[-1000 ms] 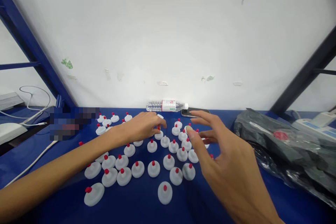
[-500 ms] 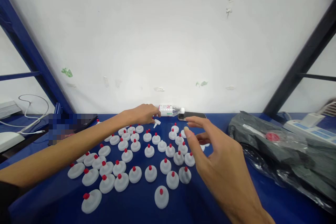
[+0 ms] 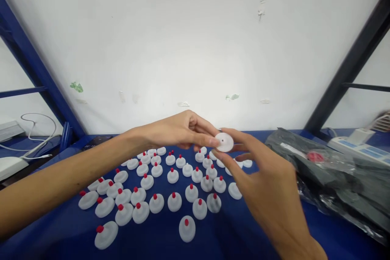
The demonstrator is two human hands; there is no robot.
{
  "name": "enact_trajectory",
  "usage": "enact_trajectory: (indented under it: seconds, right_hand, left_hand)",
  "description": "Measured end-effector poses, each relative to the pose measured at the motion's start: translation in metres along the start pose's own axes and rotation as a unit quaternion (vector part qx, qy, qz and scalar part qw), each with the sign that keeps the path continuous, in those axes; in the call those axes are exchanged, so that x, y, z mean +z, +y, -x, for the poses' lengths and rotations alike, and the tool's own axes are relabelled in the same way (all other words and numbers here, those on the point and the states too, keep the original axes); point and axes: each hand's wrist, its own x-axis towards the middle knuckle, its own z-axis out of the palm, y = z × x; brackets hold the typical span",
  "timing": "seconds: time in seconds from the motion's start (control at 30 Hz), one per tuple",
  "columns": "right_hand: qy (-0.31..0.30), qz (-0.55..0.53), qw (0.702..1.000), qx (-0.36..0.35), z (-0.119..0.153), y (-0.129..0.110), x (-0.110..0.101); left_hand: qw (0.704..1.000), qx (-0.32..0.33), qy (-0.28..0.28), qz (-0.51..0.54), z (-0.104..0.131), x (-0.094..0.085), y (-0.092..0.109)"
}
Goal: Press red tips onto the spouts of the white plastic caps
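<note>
My left hand [image 3: 189, 130] pinches a white round lid [image 3: 226, 143] between thumb and fingers, in the air above the far part of the table. The lid's flat face, with a small hole in the middle, is turned towards me. My right hand [image 3: 258, 162] closes on the same lid from the right, its index finger at the upper edge and its thumb at the lower edge. Whatever is on the lid's far side is hidden. Below the hands, several white lids with red-tipped spouts [image 3: 174, 202] stand spread over the blue table.
To the right lies a dark grey plastic bag [image 3: 335, 178], with a white power strip [image 3: 362, 148] behind it. White cables [image 3: 39, 138] are at the far left. Blue shelf posts [image 3: 39, 61] flank the white wall [image 3: 195, 40]. A phone-like dark object [image 3: 97, 141] lies at the left back.
My left hand has come right from beside the bottle and now holds a lid. My right hand, apart before, has closed on that lid. The bottle is now hidden behind my hands.
</note>
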Motion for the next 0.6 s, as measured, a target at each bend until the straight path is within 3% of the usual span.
enact_trajectory:
  seconds: [0.13, 0.23, 0.3, 0.37, 0.5, 0.6]
  right_hand:
    - [0.051, -0.007, 0.999, 0.000, 0.000, -0.006, -0.003]
    - [0.054, 0.003, 0.998, 0.013, 0.000, -0.007, -0.005]
    - [0.068, 0.012, 0.997, 0.024, 0.001, -0.006, -0.006]
    - [0.087, 0.020, 0.995, 0.031, 0.001, -0.004, -0.007]
    - [0.116, 0.027, 0.992, 0.042, 0.000, 0.000, -0.009]
    - [0.132, 0.032, 0.989, 0.056, -0.002, 0.003, -0.012]
  left_hand:
    - [0.999, 0.025, 0.027, -0.008, 0.003, 0.006, 0.008]
    - [0.995, 0.035, 0.064, -0.071, -0.001, -0.002, -0.004]
    - [0.980, 0.019, 0.093, -0.174, -0.007, -0.011, -0.022]
    - [0.931, -0.032, 0.115, -0.345, -0.014, -0.022, -0.047]
    - [0.905, -0.127, 0.061, -0.403, -0.023, -0.042, -0.096]
    - [0.894, -0.179, 0.015, -0.411, -0.025, -0.048, -0.114]
